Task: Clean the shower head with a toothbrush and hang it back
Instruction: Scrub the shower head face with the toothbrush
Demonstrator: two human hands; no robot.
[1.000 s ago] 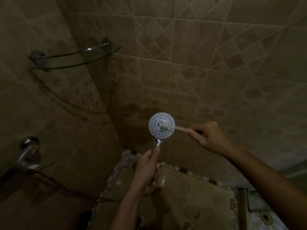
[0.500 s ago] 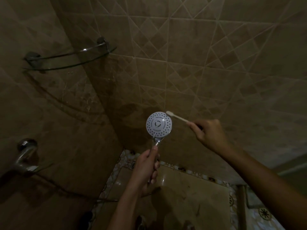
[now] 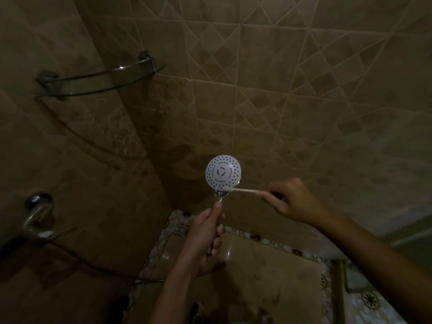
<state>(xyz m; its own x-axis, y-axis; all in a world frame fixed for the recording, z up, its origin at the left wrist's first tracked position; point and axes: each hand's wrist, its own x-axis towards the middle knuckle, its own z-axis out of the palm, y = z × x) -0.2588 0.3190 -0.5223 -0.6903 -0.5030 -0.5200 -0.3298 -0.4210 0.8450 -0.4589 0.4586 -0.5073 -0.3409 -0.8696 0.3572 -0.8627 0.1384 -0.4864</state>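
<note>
Shower head (image 3: 223,171) – held up in the corner of the stall, white perforated face toward the camera. Rigid, likely light plastic under chrome, probably slick when wet. Best taken by the handle, where the left hand (image 3: 203,232) is wrapped around it, thumb up the stem.

Toothbrush (image 3: 243,190) – thin, light, slightly springy. The right hand (image 3: 297,202) pinches its far end, and the bristles meet the lower rim of the face by the neck.

Surroundings: tiled walls (image 3: 304,113) close on two sides. Glass corner shelf (image 3: 100,76) up left, well apart. Wall tap (image 3: 38,211) low left. The hose (image 3: 93,267) trails from there toward the handle – it may tug or snag on rehanging. No holder bracket in view.
</note>
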